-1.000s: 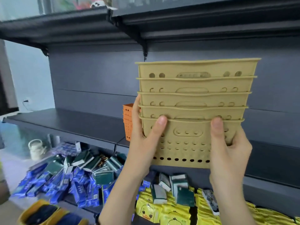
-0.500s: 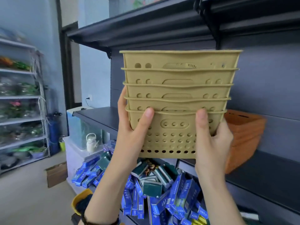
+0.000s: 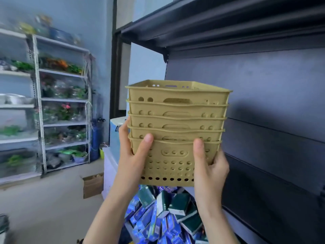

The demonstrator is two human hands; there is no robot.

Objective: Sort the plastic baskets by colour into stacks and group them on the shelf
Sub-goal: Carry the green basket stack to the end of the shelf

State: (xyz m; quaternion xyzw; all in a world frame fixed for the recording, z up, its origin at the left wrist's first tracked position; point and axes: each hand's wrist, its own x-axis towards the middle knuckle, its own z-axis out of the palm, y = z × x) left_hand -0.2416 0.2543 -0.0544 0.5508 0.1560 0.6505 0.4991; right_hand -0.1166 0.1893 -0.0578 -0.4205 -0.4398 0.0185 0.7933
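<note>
Nesting five deep, tan perforated baskets (image 3: pixel 177 110) stand rims-up, long axis crosswise; left hand (image 3: pixel 131 166) and right hand (image 3: pixel 212 169) pinch the lowest one's ends.

Honestly couldn't read a single word here. The blue packets (image 3: pixel 139 213) and dark green boxes (image 3: pixel 181 203) piled low down had print on them, but it was too blurry and small to make out, and the yellow baskets (image 3: pixel 175 155) showed no lettering I could read
</note>
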